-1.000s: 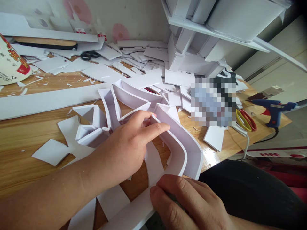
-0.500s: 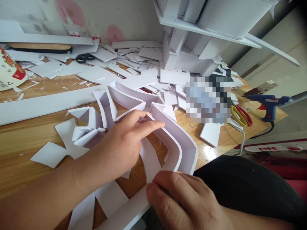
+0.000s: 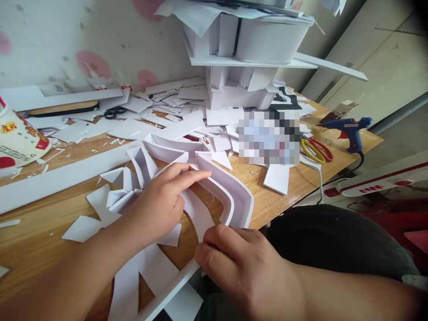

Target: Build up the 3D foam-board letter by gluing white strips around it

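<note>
A long white foam board strip (image 3: 224, 192) stands on edge, its near part bent in a curve. My left hand (image 3: 163, 196) reaches across from the left, thumb and a finger gripping the strip's far end. My right hand (image 3: 245, 267) is closed around the same strip near the table's front edge; its fingertips are partly hidden. Beyond the right hand the strip runs on toward the bottom left. Close along its outer side stands a bent channel-like white wall piece (image 3: 245, 203). Joined curved white walls (image 3: 167, 149) lie just past my left hand.
White offcuts cover the wooden table (image 3: 73, 200). A tiered white board model (image 3: 240, 89) stands at the back. Black scissors (image 3: 114, 112), a paper cup (image 3: 20, 133), yellow-and-red handled pliers (image 3: 316, 149) and a blue glue gun (image 3: 351, 131) lie around. A blurred patch sits right of centre.
The view has tilted up and shifted, so more of the wall and the model shows. Both hands keep their hold on the strip, and the right hand has turned slightly.
</note>
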Demonstrator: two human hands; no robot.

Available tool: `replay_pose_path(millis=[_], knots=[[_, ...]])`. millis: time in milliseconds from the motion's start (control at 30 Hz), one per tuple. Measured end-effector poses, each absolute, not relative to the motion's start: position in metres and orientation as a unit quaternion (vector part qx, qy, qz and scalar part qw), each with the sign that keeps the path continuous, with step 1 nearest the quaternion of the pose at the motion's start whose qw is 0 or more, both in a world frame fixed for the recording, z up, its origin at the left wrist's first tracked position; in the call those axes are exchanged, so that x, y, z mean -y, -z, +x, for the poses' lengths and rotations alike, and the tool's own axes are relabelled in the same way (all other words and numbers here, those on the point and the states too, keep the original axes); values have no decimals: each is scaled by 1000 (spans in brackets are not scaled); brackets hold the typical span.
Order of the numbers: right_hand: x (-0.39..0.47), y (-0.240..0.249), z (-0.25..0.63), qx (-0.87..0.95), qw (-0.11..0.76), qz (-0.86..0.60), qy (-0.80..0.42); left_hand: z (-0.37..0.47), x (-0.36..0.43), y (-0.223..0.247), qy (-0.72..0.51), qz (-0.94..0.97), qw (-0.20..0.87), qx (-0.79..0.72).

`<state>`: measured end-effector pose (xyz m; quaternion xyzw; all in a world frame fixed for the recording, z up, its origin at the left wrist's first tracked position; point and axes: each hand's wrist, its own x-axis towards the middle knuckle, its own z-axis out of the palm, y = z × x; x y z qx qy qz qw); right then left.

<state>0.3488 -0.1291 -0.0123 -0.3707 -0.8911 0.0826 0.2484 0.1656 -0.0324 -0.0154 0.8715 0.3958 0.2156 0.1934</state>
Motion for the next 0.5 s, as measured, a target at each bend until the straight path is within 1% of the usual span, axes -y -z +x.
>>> replay_pose_path(millis=[333, 500], knots=[[131, 16, 348, 894, 258, -364, -42, 168, 35, 13, -207, 874, 176, -402], [130, 17, 349, 894, 260, -365, -29, 168, 34, 14, -213, 880, 151, -397]])
